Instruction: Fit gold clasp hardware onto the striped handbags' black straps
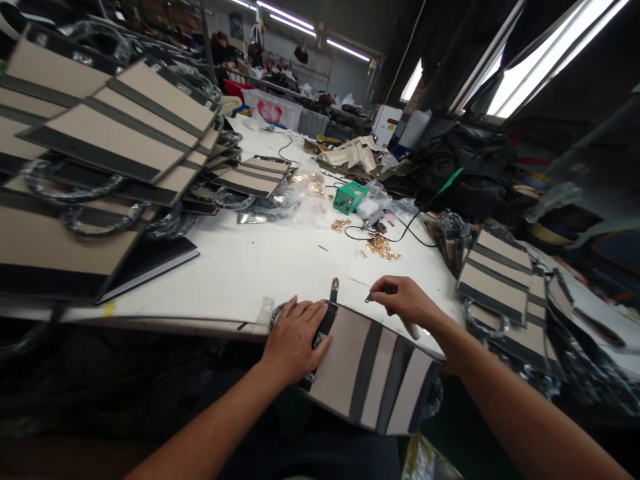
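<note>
A beige bag (345, 347) with dark grey stripes lies at the table's front edge, partly overhanging it. My left hand (296, 337) rests on its dark top band, fingers stretched out and slightly spread. From that band a short dark strap (335, 289) with a gold-coloured metal fitting sticks out over the white table. To the right of the strap, my right hand (403, 300) is closed in a pinch above the table. A small dark piece (369, 298) shows at its fingertips; its kind is too small to tell. Part of a plastic-wrapped handle shows beside my left hand.
Similar striped bags (145, 127) with plastic-wrapped handles are piled at the left; more bags (497, 273) lie at the right. Gold-coloured metal parts (383, 248) are scattered near a green box (350, 197) with a black cable. Clear plastic bags (305, 193) lie farther back.
</note>
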